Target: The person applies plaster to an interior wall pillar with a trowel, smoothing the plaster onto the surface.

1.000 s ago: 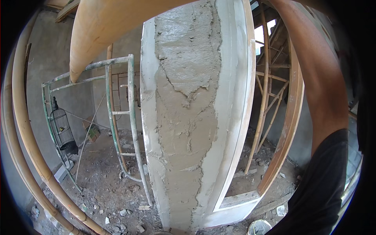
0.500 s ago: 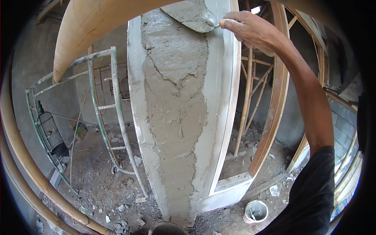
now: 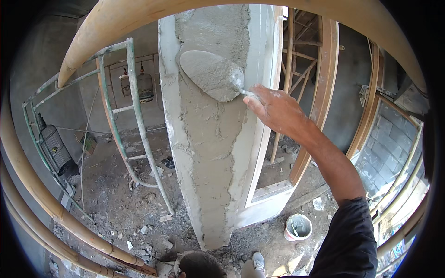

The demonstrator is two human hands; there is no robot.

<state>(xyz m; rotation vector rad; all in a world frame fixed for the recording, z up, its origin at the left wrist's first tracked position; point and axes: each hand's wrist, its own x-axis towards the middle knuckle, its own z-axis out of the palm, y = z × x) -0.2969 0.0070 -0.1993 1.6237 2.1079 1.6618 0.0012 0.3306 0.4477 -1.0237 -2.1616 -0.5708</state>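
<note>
My right hand (image 3: pixel 266 106) is closed on the handle of a trowel (image 3: pixel 206 74), whose mortar-smeared blade lies against the wet, rough mortar strip on a tall column (image 3: pixel 208 162). Smooth pale bands run along both sides of that strip. At the bottom edge my left hand (image 3: pixel 177 273) shows only a few fingertips, curled at a round container (image 3: pixel 201 264) with a dark inside, mostly cut off by the picture edge.
Bamboo poles (image 3: pixel 44 194) arch around me. A green metal frame (image 3: pixel 134 102) and birdcages (image 3: pixel 58 143) stand left. Right are a wooden door frame (image 3: pixel 327 60), a block wall (image 3: pixel 389 143) and a bucket (image 3: pixel 298 228). My shoe (image 3: pixel 258 260) is below, on rubble-strewn ground (image 3: pixel 111 194).
My right hand and trowel have come down from the top of the column onto the middle of the mortar strip. The round container and my left fingertips now show at the bottom edge.
</note>
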